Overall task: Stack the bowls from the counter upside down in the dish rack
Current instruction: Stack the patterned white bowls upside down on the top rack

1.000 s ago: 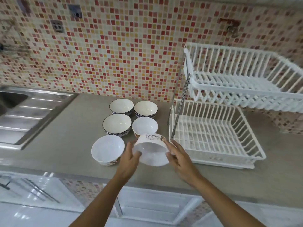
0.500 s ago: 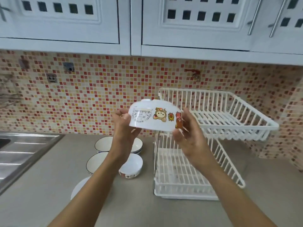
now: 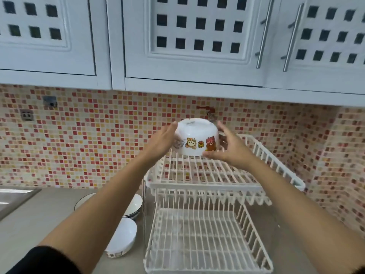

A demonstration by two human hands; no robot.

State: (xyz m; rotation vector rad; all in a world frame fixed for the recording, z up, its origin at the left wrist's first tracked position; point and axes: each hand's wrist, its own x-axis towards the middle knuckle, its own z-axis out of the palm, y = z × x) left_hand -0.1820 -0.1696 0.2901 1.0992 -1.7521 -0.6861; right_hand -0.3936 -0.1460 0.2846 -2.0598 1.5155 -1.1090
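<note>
A white bowl with cartoon stickers (image 3: 194, 138) is upside down at the back left of the top tier of the white two-tier dish rack (image 3: 205, 186), its rim at the wires. My left hand (image 3: 161, 144) presses its left side. My right hand (image 3: 230, 148) cups its right side and lower rim. Other bowls stay on the counter left of the rack: a white one (image 3: 123, 237) near the front and a dark-rimmed one (image 3: 134, 206) behind it, partly hidden by my left forearm. The lower tier (image 3: 199, 240) holds nothing.
White wall cupboards (image 3: 187, 42) with metal handles hang low above the rack. A mosaic-tiled wall stands behind, with a red tap (image 3: 206, 110) just behind the bowl. A steel sink drainer (image 3: 13, 196) lies at the far left of the grey counter (image 3: 35, 220).
Both hands lifted the sticker bowl off the counter, turned it upside down and carried it right and away, to the rack's top tier. The view tilted up.
</note>
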